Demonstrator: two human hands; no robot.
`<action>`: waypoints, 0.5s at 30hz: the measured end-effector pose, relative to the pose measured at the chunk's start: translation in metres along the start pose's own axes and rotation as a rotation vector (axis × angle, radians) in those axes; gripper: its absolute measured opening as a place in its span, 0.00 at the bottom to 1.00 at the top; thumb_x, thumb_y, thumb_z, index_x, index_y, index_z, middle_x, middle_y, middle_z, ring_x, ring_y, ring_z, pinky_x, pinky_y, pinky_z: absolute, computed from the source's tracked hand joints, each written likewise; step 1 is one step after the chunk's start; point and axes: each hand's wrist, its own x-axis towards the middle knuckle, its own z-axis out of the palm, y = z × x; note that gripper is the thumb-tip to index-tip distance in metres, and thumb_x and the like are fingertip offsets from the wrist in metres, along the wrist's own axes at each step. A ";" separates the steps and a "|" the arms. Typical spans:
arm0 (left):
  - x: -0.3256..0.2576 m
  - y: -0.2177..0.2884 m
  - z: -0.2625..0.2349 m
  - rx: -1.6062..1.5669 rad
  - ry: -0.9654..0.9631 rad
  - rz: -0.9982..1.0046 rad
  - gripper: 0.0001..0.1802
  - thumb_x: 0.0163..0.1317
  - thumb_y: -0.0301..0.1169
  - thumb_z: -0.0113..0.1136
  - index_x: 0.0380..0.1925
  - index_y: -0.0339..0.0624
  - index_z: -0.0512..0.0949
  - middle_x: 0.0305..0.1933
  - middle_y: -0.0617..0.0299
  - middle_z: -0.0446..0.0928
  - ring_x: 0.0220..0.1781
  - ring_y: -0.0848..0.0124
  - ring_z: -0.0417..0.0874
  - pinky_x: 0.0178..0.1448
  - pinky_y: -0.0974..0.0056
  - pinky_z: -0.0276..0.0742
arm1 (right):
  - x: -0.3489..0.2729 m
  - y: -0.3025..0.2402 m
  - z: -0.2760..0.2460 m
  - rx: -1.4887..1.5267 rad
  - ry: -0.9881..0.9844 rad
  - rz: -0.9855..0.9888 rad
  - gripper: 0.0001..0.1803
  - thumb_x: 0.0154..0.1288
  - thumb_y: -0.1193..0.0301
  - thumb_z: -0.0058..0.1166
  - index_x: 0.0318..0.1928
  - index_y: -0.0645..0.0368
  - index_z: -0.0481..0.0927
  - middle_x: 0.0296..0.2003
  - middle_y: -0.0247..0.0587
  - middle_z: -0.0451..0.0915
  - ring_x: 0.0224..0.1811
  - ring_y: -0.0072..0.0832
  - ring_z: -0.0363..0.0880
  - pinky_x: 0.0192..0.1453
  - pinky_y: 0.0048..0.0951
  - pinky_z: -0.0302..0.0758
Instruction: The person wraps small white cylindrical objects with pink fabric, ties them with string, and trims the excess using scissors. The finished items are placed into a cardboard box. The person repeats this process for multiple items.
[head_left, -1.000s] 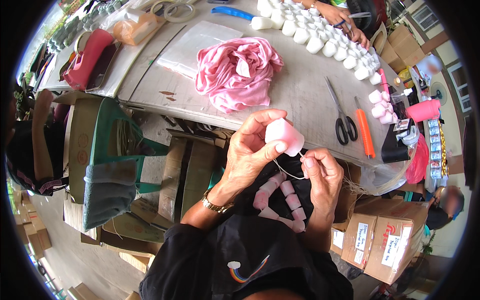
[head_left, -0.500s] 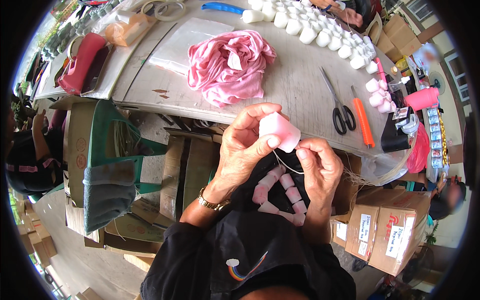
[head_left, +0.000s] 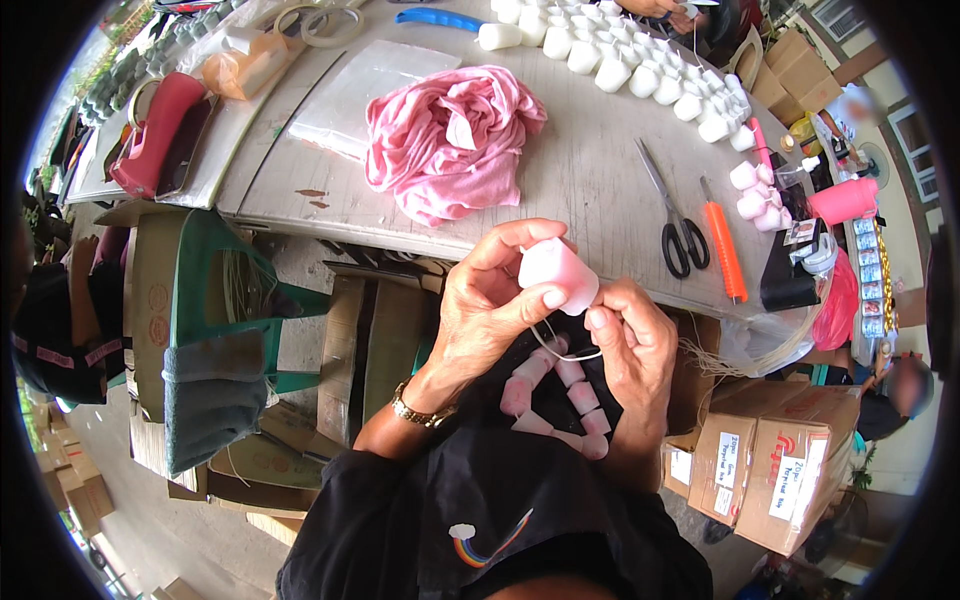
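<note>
My left hand [head_left: 495, 305] holds a small pink cup-shaped piece [head_left: 556, 273] between thumb and fingers, just below the table's front edge. Close beside it, my right hand [head_left: 632, 350] pinches a thin pale string [head_left: 560, 345] that loops under the pink piece. A string of several similar pink pieces [head_left: 560, 395] lies on my dark lap beneath both hands.
On the grey table [head_left: 560, 180] lie a crumpled pink cloth [head_left: 445, 140], black scissors [head_left: 675, 220], an orange cutter [head_left: 725, 250], rows of white cups [head_left: 640, 60] and a few pink ones [head_left: 755, 190]. Cardboard boxes [head_left: 770, 465] stand at right; a green chair [head_left: 215, 330] at left.
Both hands and the pink piece stay in place before the table edge; the fingers shifted slightly on the piece and string.
</note>
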 end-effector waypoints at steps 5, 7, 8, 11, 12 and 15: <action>0.002 -0.001 0.002 0.020 -0.038 -0.026 0.33 0.56 0.34 0.72 0.60 0.35 0.70 0.52 0.54 0.77 0.54 0.67 0.78 0.60 0.62 0.74 | -0.004 0.004 0.000 0.321 0.079 0.128 0.05 0.66 0.82 0.57 0.41 0.66 0.77 0.34 0.39 0.79 0.29 0.17 0.76 0.32 0.18 0.75; 0.002 -0.004 0.005 0.079 -0.083 -0.004 0.38 0.59 0.38 0.69 0.65 0.36 0.63 0.52 0.52 0.75 0.53 0.67 0.78 0.58 0.62 0.74 | -0.007 0.006 0.005 0.425 0.143 0.175 0.08 0.65 0.82 0.57 0.43 0.67 0.74 0.35 0.41 0.79 0.28 0.17 0.76 0.32 0.18 0.75; 0.002 -0.004 0.006 0.088 -0.095 -0.010 0.39 0.60 0.39 0.68 0.66 0.36 0.61 0.52 0.52 0.75 0.52 0.67 0.78 0.57 0.62 0.74 | -0.008 0.006 0.008 0.467 0.168 0.186 0.11 0.65 0.82 0.57 0.44 0.65 0.71 0.33 0.41 0.78 0.28 0.17 0.77 0.33 0.18 0.76; 0.003 -0.006 0.010 0.071 -0.117 0.022 0.43 0.63 0.46 0.63 0.70 0.40 0.55 0.52 0.49 0.74 0.51 0.65 0.78 0.56 0.61 0.74 | -0.009 0.006 0.008 0.509 0.140 0.184 0.10 0.66 0.81 0.57 0.44 0.64 0.70 0.31 0.38 0.78 0.31 0.18 0.79 0.35 0.19 0.77; 0.003 -0.006 0.011 0.046 -0.124 0.012 0.40 0.66 0.43 0.60 0.71 0.41 0.53 0.53 0.51 0.73 0.53 0.67 0.76 0.58 0.61 0.72 | -0.008 0.006 0.006 0.524 0.102 0.179 0.09 0.67 0.80 0.56 0.44 0.65 0.71 0.33 0.38 0.79 0.31 0.18 0.78 0.37 0.19 0.76; 0.005 -0.004 0.010 0.031 -0.157 -0.045 0.39 0.70 0.44 0.53 0.73 0.44 0.48 0.52 0.51 0.72 0.52 0.68 0.75 0.55 0.60 0.75 | 0.001 0.004 -0.010 0.135 0.104 -0.042 0.02 0.64 0.81 0.57 0.37 0.66 0.79 0.33 0.39 0.80 0.32 0.22 0.79 0.38 0.21 0.75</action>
